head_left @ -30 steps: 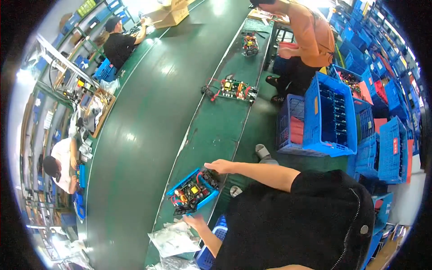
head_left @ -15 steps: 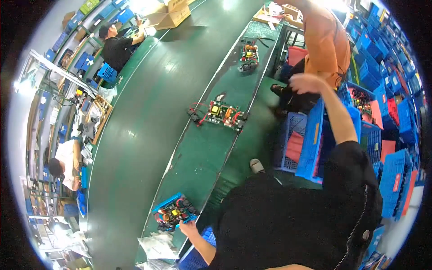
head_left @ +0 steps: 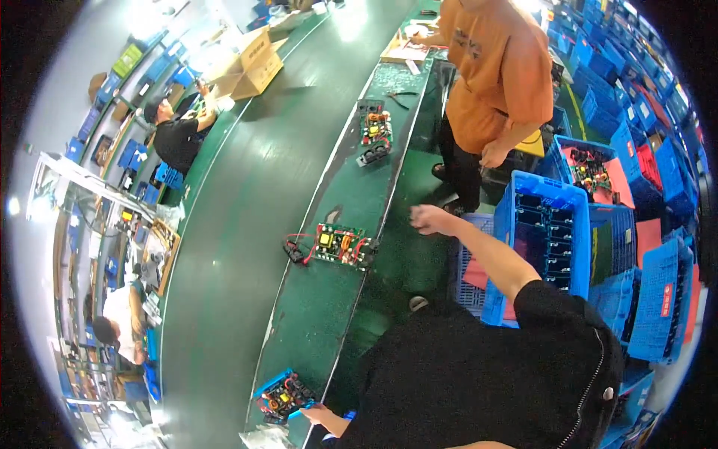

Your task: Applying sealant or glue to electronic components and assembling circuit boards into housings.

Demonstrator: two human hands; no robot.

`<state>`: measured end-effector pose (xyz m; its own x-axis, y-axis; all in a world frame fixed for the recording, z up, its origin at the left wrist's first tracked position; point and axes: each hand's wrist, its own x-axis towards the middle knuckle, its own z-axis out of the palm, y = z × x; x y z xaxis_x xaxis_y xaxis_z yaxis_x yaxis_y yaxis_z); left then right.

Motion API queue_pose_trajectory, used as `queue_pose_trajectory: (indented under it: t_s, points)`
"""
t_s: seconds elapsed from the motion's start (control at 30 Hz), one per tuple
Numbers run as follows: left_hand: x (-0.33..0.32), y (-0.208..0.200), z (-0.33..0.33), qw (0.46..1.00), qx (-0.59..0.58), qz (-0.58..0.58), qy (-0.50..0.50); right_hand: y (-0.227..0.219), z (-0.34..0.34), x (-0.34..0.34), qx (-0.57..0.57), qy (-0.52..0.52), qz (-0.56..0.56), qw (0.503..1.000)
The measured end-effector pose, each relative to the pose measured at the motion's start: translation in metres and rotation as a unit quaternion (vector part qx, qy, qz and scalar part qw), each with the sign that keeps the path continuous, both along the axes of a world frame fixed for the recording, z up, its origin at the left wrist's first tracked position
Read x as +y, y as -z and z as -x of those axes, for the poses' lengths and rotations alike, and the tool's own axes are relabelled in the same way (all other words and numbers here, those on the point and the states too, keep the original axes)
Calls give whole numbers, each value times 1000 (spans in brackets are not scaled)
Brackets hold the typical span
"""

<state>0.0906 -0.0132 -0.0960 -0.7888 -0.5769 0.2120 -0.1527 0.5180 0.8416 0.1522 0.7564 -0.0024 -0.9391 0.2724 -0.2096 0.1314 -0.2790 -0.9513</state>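
My left hand (head_left: 323, 414) rests low at the bench's near end, its fingers on the near corner of a small blue tray (head_left: 263, 383) that holds a circuit board (head_left: 283, 395) with coloured parts. My right hand (head_left: 430, 219) is stretched forward over the green bench edge, fingers curled with nothing in them. It hovers to the right of a green circuit board (head_left: 340, 245) with red wires that lies on the narrow bench strip. A tall blue crate (head_left: 540, 224) with dark slotted dividers stands just right of my forearm.
A person in an orange shirt (head_left: 501, 75) stands ahead by the bench. Another circuit board (head_left: 374, 131) lies further along the strip. A wide dark green conveyor (head_left: 247, 224) runs on the left, with a cardboard box (head_left: 250, 63) and seated workers beyond. Stacked blue crates (head_left: 658, 299) fill the right.
My right hand left the blue tray, reached up to the tall blue crate on the right, and now swings back left over the bench. My left hand stays at the tray.
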Motion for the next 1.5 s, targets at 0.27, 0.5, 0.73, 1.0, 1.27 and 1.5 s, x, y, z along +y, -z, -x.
queue_pose_trajectory:
  t_s: [0.27, 0.5, 0.73, 1.0, 1.27, 1.5]
  points:
    - [66, -1, 39, 983, -54, 163, 63, -81, 60, 9, -1, 224, -347, 911]
    - [90, 29, 26, 951, -111, 282, 57, 51, -153, -62, -337, -98, -615, 706]
    - [77, 48, -14, 884, -183, 426, 61, 81, -204, -102, -393, -210, -533, 719]
    - [1, 59, -37, 782, -256, 568, 26, -62, -12, 1, -110, 543, -297, 778]
    - [21, 38, -26, 960, -265, 83, -44, -172, 3, -55, -92, -211, -235, 944]
    - [33, 38, -24, 840, -155, 520, 1, 73, -201, -109, -271, -36, -645, 714]
